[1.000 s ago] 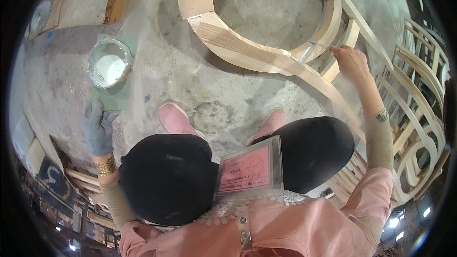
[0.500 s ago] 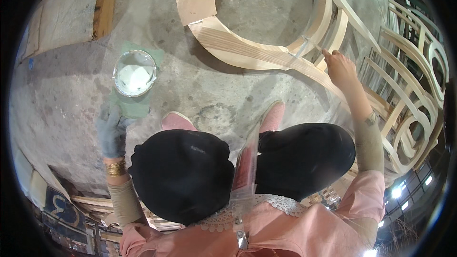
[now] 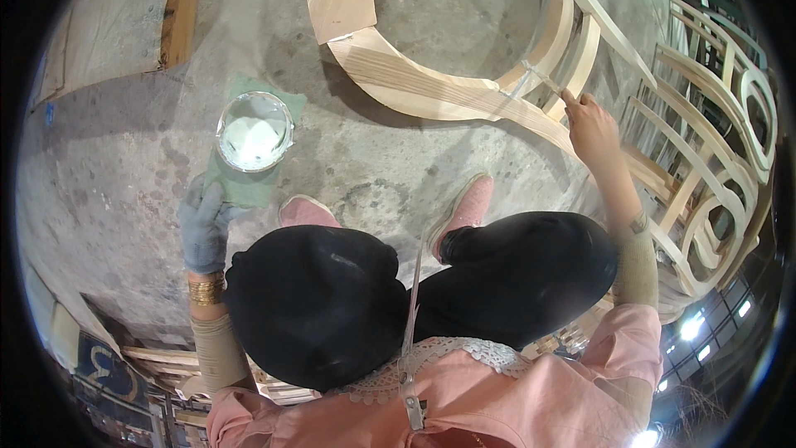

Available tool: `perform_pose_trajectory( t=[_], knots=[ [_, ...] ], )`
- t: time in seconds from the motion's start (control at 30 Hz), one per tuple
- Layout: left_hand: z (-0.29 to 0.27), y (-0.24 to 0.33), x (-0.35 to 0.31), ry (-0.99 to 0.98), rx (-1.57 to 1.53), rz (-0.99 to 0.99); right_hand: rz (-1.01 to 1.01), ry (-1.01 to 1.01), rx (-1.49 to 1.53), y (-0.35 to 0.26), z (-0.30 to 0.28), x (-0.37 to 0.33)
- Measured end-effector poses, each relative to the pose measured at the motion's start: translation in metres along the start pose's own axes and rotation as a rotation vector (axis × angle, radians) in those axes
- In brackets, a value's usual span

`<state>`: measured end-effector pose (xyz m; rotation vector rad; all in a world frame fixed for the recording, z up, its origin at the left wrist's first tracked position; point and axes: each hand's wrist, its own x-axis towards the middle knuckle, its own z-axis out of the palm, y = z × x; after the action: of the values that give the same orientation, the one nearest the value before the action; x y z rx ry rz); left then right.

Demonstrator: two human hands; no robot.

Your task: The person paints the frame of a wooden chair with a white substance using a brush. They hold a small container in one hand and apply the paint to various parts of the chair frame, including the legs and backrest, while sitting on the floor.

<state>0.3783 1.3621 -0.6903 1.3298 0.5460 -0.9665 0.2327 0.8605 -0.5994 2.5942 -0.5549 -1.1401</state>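
Observation:
My left hand (image 3: 204, 226), in a grey glove, pinches the lower left corner of a flat green sheet (image 3: 249, 191). On that sheet sits a round tub (image 3: 288, 134) of white paste (image 3: 252, 143), its rim smeared with white. Bare and closed, my right hand (image 3: 593, 129) holds a thin, pale-tipped tool (image 3: 547, 80) that looks like a small brush or spatula; its exact kind is unclear. The tip meets the joint of a curved, light wooden frame (image 3: 414, 87), where the round part runs into a long rail. White paste or clear film shows at that joint.
Several curved wooden frames (image 3: 717, 174) lean together on the right. A wooden panel (image 3: 124, 21) with a brown edge lies at the upper left. My pink shoes (image 3: 466, 203) stand on the stained concrete floor (image 3: 365, 174), below the frame. A clear strap hangs over my lap.
The tub and green sheet have shifted a little to the right along with my left hand. At the joint, the tool in my right hand has moved only slightly. The hanging strap has swung.

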Motion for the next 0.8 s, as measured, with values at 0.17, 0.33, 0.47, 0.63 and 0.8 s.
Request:
perform_pose_trajectory(
  t=[0.17, 0.33, 0.47, 0.63, 0.8],
  knots=[
    [0.000, -0.005, 0.003, -0.046, 0.052, 0.000, -0.003, 0.049, -0.006, -0.005, 0.003, -0.002],
    [0.001, -0.006, 0.005, -0.074, 0.028, -0.023, 0.014, 0.107, 0.038, -0.005, 0.007, -0.013],
    [0.008, -0.005, 0.005, -0.085, 0.003, -0.023, 0.060, 0.117, 0.086, -0.008, 0.014, -0.015],
    [0.008, -0.005, 0.002, -0.111, 0.093, 0.005, 0.090, 0.182, 0.198, -0.009, 0.037, -0.024],
    [-0.004, -0.015, 0.006, -0.137, 0.368, 0.162, 0.082, 0.323, 0.342, -0.011, 0.070, -0.024]
  ],
)
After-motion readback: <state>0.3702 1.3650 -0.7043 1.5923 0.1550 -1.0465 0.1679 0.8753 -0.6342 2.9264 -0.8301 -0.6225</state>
